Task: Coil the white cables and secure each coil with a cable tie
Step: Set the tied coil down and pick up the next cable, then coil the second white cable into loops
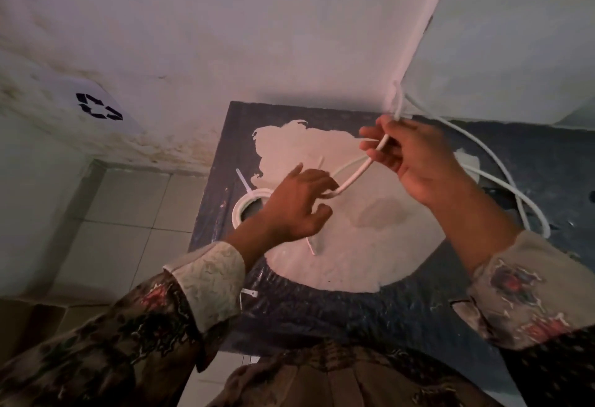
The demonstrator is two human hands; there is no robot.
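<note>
White cable: a round plastic-sheathed white cable (355, 175) sags in a loop between both hands above the table centre; its slack trails off toward 3 o'clock.
Right hand: the right hand (415, 162) pinches the cable near its upper run, fingers closed on it.
Left hand: the left hand (299, 207) hooks the loop's low end; whether its fingers fully close, I cannot tell.
Step advice: probably forming the first turn; keep turns equal and untwisted, feeding slack evenly.
Finished coil: a tied white coil (244, 204) at 9 o'clock, partly behind the left wrist.
Cable ties: thin white cable ties (243, 178) lie nearby.
Table: dark blue table with a worn pale patch (322, 319).
Unclear: the cable's far end is cut off by the right forearm; the pale box (502, 36) at 1 o'clock is unidentifiable.
</note>
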